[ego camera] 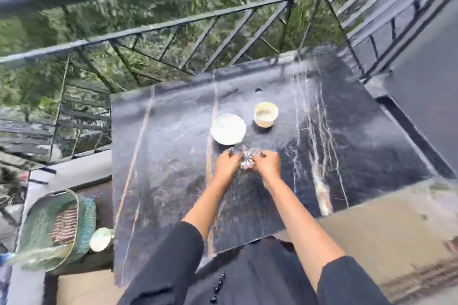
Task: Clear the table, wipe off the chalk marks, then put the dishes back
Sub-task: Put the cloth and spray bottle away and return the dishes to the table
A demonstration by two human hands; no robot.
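**Both hands on the glass piece at mid-table**

Nearest to me, black sleeves run out to two bare forearms over the dark marble table (161, 181). I take the small cut-glass dish (247, 160) as my landmark, though blur leaves its exact form unclear. My left hand (226, 162) presses against its left side and my right hand (269, 163) against its right, fingers curled in around it, so the dish is clamped between both. Just beyond the dish, slightly left, sits a white bowl (228, 129); beyond and to the right stands a cream cup (265, 114), apart from the bowl. Far left of the dish, off the table, a green woven basket (49, 225) lies beside a pale round dish (100, 239). Farthest off, a black metal railing (173, 25) fronts green foliage.
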